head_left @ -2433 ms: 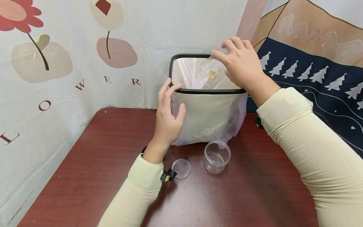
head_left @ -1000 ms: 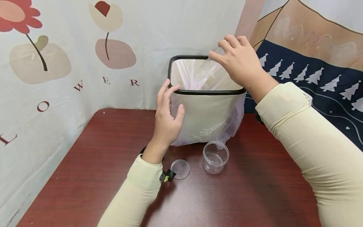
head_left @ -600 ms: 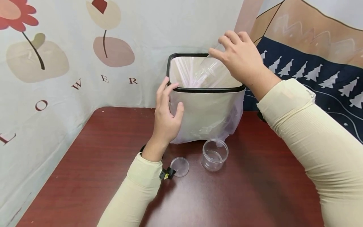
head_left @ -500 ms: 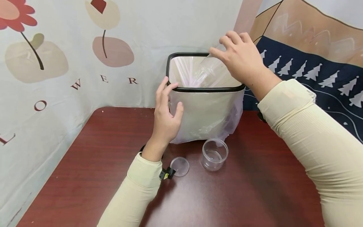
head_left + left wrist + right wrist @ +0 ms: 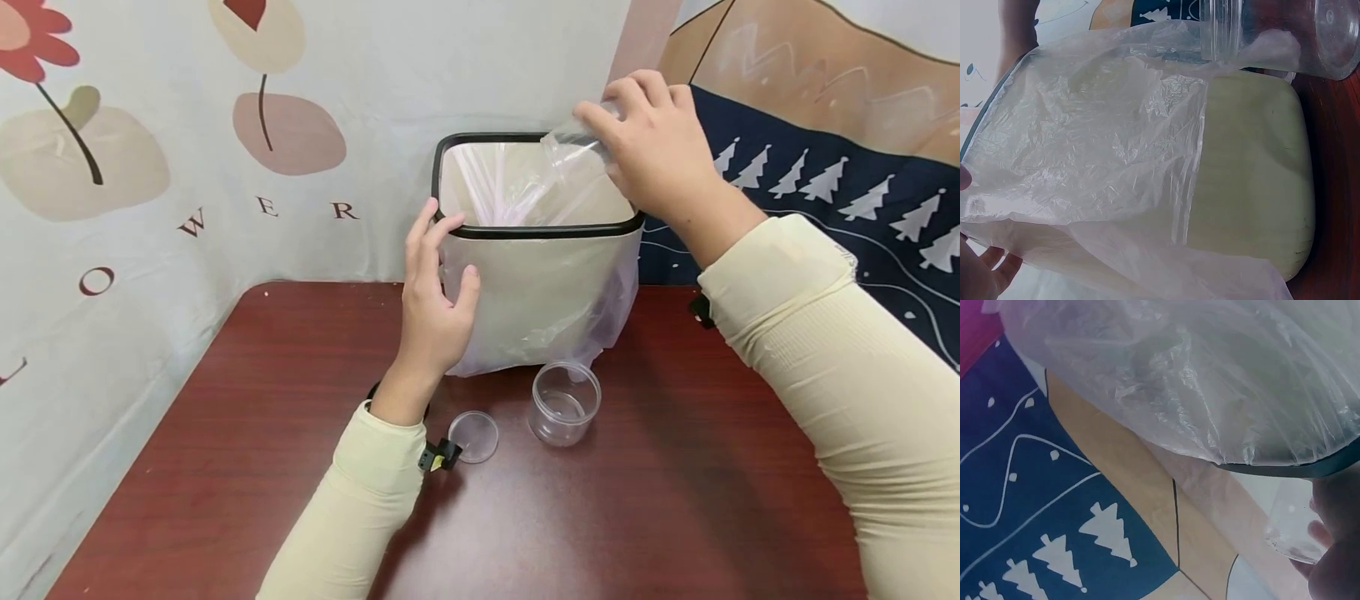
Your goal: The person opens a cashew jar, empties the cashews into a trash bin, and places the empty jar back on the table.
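Note:
A cream waste bin (image 5: 536,287) with a black rim and a thin translucent liner bag (image 5: 1104,137) stands at the back of the table. With its fingers fairly straight, my left hand (image 5: 435,312) touches the bin's left front rim, thumb apart from the wall. Above the right side of the opening, my right hand (image 5: 663,150) grips a clear plastic jar (image 5: 573,146) tilted with its mouth down and to the left; the fingers cover its base end. No contents show in it. Another clear jar (image 5: 564,408) stands upright before the bin, beside a flat clear lid (image 5: 474,437).
The dark red table (image 5: 315,358) meets a printed white wall cloth (image 5: 360,100) at the left and back. A navy cloth with white trees (image 5: 802,183) hangs at the right, behind my right arm. The upright jar sits close against the bin's liner.
A small yellowish-brown piece seen in the held jar's mouth 2.4 s ago has gone from view. My right hand has since raised the jar slightly out of the bin; the left hand stays at the rim.

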`<state>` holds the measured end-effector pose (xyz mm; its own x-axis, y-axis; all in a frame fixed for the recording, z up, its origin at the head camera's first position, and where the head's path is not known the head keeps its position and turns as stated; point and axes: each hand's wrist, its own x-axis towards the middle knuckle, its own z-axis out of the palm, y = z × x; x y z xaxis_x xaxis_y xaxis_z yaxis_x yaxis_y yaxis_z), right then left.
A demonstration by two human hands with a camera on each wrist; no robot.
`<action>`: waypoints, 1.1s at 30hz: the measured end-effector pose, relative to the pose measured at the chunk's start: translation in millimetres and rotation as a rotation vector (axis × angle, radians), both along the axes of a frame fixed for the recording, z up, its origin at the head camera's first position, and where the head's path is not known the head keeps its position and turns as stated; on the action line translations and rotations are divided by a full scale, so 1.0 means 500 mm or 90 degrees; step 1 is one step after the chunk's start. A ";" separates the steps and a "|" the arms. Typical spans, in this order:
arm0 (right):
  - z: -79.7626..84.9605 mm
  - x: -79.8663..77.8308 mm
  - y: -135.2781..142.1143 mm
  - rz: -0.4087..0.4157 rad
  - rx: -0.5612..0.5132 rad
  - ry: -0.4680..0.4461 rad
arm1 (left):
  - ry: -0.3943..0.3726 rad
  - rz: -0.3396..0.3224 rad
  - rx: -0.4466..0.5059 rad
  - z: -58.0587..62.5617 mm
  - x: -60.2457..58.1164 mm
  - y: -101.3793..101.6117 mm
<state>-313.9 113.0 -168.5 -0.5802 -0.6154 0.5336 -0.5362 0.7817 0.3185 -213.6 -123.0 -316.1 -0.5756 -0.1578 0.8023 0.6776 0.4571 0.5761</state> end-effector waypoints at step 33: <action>-0.056 0.043 0.041 -0.031 -0.272 -0.081 | -0.005 0.002 -0.007 -0.014 -0.007 -0.003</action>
<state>-292.3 133.4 -196.5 -0.6803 -0.3260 0.6564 -0.5099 0.8539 -0.1044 -217.0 -124.4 -323.2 -0.5810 -0.1504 0.7999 0.6721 0.4657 0.5757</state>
